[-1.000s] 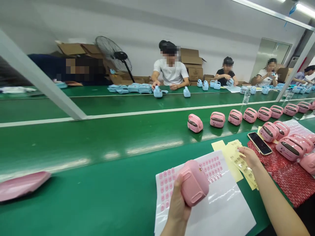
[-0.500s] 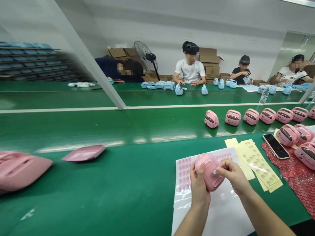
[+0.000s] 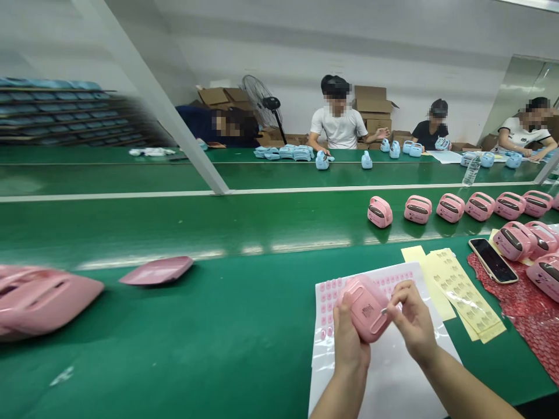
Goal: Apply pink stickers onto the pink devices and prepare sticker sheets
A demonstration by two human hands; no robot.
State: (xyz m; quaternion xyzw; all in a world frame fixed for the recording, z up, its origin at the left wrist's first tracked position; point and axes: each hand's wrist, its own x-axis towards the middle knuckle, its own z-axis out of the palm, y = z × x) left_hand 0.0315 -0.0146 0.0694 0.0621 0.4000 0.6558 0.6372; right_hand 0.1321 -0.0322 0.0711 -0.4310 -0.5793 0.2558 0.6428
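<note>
My left hand (image 3: 349,343) grips a small pink plastic device (image 3: 367,307) from below, its underside turned toward me. My right hand (image 3: 413,317) pinches at the device's right edge, fingers closed on a tiny pale piece I cannot make out. Both hands hover over a white sheet (image 3: 393,372) carrying rows of small pink stickers (image 3: 327,305). A yellow sheet of small labels (image 3: 463,294) lies just to the right.
A row of pink devices (image 3: 449,208) stands on the green conveyor belt (image 3: 218,227). A phone (image 3: 492,260) and red bubble wrap (image 3: 524,308) lie at the right. Pink shells (image 3: 39,297) and a pink lid (image 3: 157,270) sit at the left. Other people work across the line with blue devices (image 3: 322,160).
My right hand left the yellow label sheet and came to the pink device. The device has been turned in my left hand. The view has swung left.
</note>
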